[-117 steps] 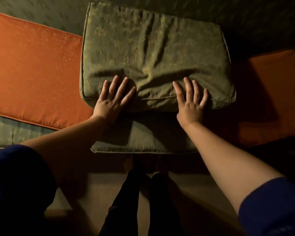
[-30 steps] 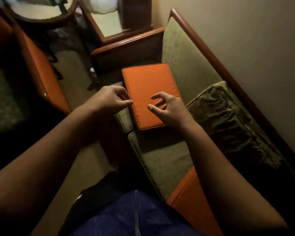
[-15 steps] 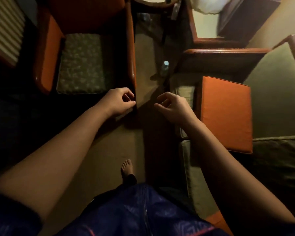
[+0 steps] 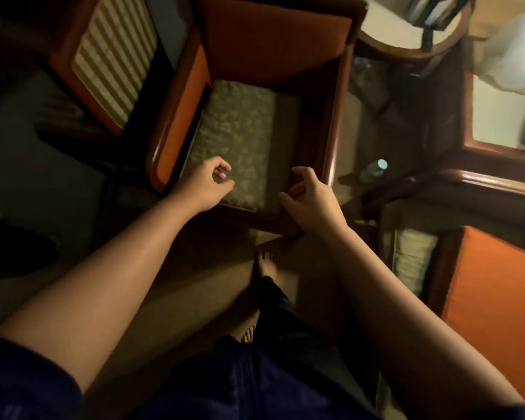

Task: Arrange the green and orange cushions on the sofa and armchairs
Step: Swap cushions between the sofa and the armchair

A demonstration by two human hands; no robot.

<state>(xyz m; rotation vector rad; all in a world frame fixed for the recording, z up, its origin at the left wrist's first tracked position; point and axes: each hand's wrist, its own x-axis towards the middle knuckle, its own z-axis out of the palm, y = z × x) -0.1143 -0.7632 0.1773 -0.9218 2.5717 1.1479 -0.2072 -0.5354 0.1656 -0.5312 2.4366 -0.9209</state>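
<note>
A wooden armchair [image 4: 331, 122] with orange upholstery stands ahead of me. A patterned green cushion [image 4: 237, 137] lies flat on its seat, toward the seat's left side. My left hand [image 4: 205, 184] hovers over the cushion's near left corner, fingers loosely curled and holding nothing. My right hand [image 4: 311, 201] is at the seat's near right corner by the wooden front rail, fingers spread and empty. At the right edge an orange cushion [image 4: 497, 295] lies on the sofa.
A second chair with a striped seat [image 4: 115, 53] stands at the upper left. A round table [image 4: 406, 34] is at the top right, and a plastic bottle [image 4: 373, 169] stands on the floor beside the armchair. My bare feet [image 4: 265, 263] are on the carpet.
I have turned from the sofa to the armchair. Both hands moved from the orange cushion on the sofa to over the armchair's green seat cushion, still empty.
</note>
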